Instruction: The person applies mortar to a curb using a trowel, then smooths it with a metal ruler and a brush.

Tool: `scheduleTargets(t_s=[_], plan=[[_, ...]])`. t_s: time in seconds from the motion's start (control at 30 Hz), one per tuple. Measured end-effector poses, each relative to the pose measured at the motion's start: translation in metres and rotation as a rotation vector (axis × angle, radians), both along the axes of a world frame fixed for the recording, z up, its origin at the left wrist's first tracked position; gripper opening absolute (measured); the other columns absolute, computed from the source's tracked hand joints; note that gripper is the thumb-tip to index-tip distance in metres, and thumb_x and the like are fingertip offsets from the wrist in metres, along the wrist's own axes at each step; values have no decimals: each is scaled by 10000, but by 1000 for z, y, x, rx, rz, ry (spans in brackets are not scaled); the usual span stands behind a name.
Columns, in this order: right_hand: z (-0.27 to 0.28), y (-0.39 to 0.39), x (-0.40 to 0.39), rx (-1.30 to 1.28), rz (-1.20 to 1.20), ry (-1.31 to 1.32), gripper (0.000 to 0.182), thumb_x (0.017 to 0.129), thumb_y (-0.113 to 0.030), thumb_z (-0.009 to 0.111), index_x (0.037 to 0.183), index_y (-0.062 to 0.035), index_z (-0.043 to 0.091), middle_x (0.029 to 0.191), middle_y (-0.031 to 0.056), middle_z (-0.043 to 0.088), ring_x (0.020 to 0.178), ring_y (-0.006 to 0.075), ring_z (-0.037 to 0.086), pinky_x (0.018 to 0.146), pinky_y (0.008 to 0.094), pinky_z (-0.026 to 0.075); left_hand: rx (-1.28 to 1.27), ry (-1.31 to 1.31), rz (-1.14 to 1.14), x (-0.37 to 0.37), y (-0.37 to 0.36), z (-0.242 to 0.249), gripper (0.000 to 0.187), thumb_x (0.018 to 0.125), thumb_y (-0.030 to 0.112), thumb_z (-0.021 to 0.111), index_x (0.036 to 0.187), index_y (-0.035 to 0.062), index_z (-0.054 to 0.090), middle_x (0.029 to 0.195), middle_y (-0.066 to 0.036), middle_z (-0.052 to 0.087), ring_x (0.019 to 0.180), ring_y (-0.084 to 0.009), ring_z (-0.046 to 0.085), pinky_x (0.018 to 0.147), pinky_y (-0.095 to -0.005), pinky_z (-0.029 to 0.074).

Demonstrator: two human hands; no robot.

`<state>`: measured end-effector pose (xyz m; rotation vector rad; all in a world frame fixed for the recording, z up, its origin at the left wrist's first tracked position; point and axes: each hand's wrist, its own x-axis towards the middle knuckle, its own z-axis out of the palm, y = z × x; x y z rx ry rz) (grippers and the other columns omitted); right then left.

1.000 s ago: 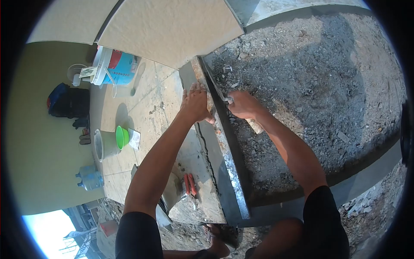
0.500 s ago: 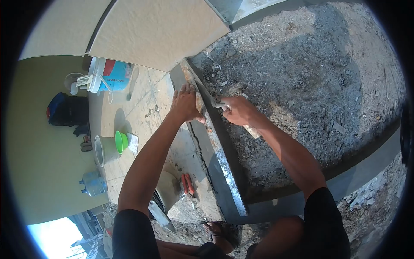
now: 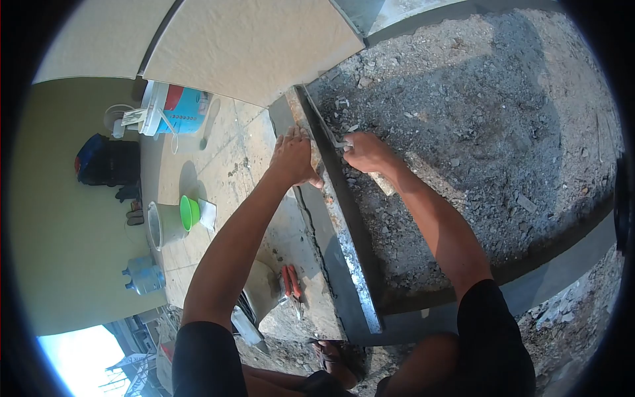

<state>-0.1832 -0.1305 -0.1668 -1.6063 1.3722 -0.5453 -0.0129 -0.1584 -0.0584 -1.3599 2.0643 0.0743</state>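
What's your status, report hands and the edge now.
Left hand flat on the metal straightedge. Right hand closed on the trowel at the mortar edge. Red pliers lie clear, nothing blocking.

A small metal trowel (image 3: 338, 141) with a wooden handle, gripped in the right hand (image 3: 366, 153), blade against the long grey straightedge (image 3: 344, 245) under the left hand (image 3: 293, 157).

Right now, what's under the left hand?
The left hand lies flat on the top edge of the metal straightedge and the grey mortar strip beside it. The spot directly under the palm is covered. The right hand holds a trowel alongside.
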Motion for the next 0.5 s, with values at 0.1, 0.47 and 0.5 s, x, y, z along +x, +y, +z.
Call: scheduleTargets(t_s=[0.1,0.47,0.5], plan=[[-4,-11,3,54,24,-45,513,831,-170,563,1310,12,568,1041,295,671,999,418,665,865,437,546,8,22,4,1,1,0,1298,485,429,942,1459,-122,284,1543,-273,304,1470,-378,240,1206,-476,231],[-1,9,-11,180,-11,-424,350,863,-116,581,1174,40,615,664,125,556,597,202,546,555,383,443,25,40,16,1,3,3,1310,487,438,939,1463,-126,272,1546,-283,290,1473,-387,225,1212,-464,217],[1,11,-12,181,-6,-423,350,863,-116,581,1174,40,615,664,125,556,597,202,546,555,383,443,32,17,4,0,4,2,1317,489,450,938,1464,-127,268,1544,-289,288,1473,-390,226,1213,-460,215]])
